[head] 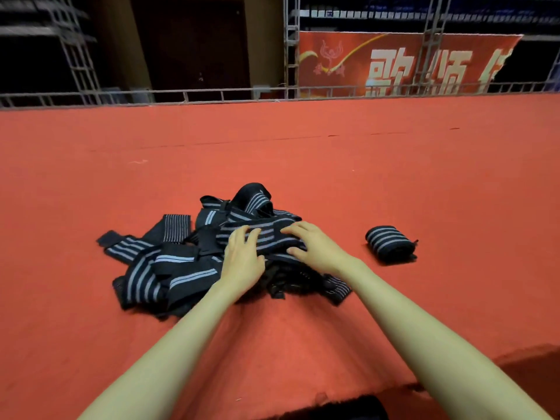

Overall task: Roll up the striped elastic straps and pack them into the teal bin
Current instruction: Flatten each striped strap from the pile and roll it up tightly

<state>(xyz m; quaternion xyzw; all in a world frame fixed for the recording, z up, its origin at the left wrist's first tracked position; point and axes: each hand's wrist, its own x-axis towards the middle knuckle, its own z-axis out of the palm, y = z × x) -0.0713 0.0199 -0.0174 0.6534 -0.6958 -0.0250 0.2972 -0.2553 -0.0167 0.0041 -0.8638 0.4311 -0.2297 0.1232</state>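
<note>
While the pile of striped elastic straps (172, 268) is lying heaped around the middle of the red carpeted platform (394, 165), somewhat toward its near edge, the top strap (269, 237) is being pressed from above by both hands. The left hand (242, 262) and the right hand (318, 250) are being laid on it with fingers spread and nearly straight, nothing being clasped. A rolled strap (389, 245) is lying apart from the pile, toward the right edge.

Counter (333, 147): wide, covered in red felt, seam running across. Far edge: low grey metal rail (212, 93). Behind: grey lattice truss towers (291, 47); red banner (394, 65) with white characters, torn at its right side; dark brown door (191, 47). Lighting dim.
</note>
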